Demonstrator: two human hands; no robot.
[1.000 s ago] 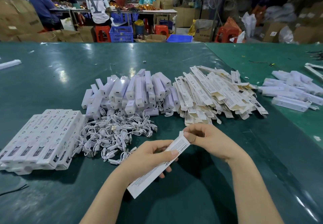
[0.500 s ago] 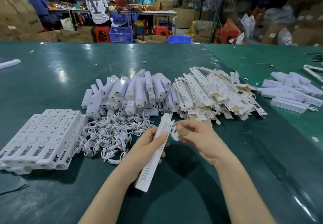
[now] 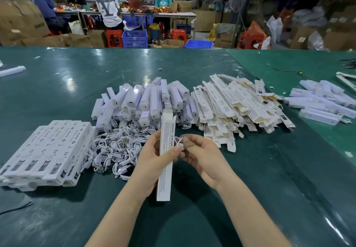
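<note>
Well to the left of the left hand, a row of closed, printed cartons lies flat on the bench. Between that row and the hand is a heap of loose white cables. Beyond the hand's fingertips is a pile of white light bars.

The left hand is grasping a long narrow carton, fingers behind it and thumb across its front. It holds the carton nearly upright above the bench, with the top end open and the flaps standing up. Whether a light bar is already inside cannot be seen.

Just right of the carton, the right hand pinches a small coiled cable between thumb and forefinger, close to the left thumb and below the open mouth. Beyond the right hand lies a spread of flat, unfolded cartons.

The step in hand looks like loading the cable into the carton. The next move would be for the right hand to lift the coil up to the open mouth and feed it in. Meanwhile the left hand needs to keep the carton steady and the flaps out of the way. The mouth is narrow, so the coil should stay tight or it may snag on a flap. After that, the flaps can be tucked shut.
</note>
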